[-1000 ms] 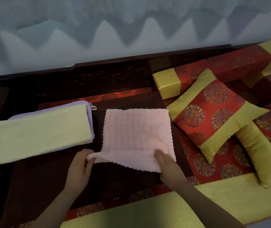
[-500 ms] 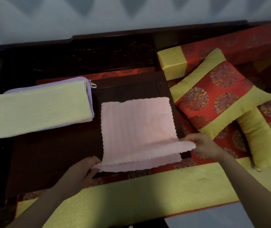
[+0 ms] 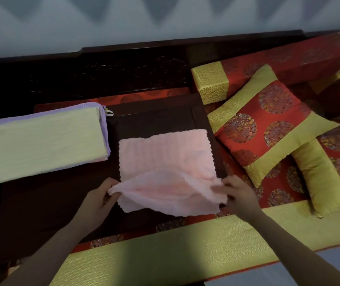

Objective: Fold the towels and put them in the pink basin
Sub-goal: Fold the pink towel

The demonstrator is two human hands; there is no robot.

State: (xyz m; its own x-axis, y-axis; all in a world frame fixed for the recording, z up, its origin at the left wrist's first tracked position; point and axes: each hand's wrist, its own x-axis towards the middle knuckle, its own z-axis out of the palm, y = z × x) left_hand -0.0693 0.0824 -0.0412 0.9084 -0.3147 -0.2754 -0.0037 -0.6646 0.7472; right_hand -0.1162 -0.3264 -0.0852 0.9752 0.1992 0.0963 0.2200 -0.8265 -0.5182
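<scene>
Drawn inward, pink towel (image 3: 165, 153) sags between left grip (image 3: 101, 200) and right grip (image 3: 239, 195); both pinch its edge.

a dark wooden tray table (image 3: 41, 213) sits on a red-and-gold bench cushion (image 3: 185, 244). a pink towel (image 3: 161, 153) lies on its right half, near edge raised off the wood. at left rests a purple towel (image 3: 104, 131), a folded yellow-green towel (image 3: 39, 145) stacked on top. a brocade pillow (image 3: 268, 129) lies on the cushion just beside the table.

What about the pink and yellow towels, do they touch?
Apart. The head view shows dark tabletop between the pink towel and the yellow towel.
</scene>
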